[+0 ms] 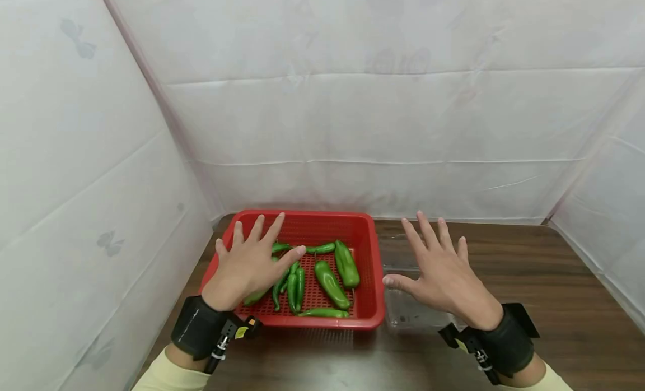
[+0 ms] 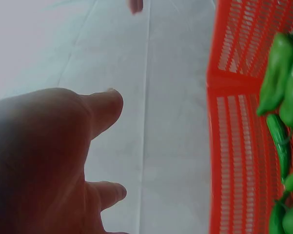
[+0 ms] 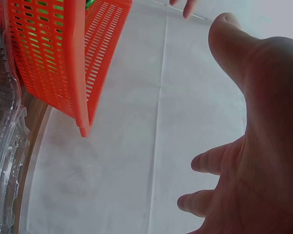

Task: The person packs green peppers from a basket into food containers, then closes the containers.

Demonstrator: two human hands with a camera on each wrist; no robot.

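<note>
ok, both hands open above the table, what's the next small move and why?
Probably lower the left hand to grip a pepper in the red basket: it hovers spread right over them, holding nothing. The right hand hovers open above the clear container.

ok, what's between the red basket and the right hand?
Head view: a clear plastic container sits on the table right beside the red basket; the right hand is spread open above it.
</note>
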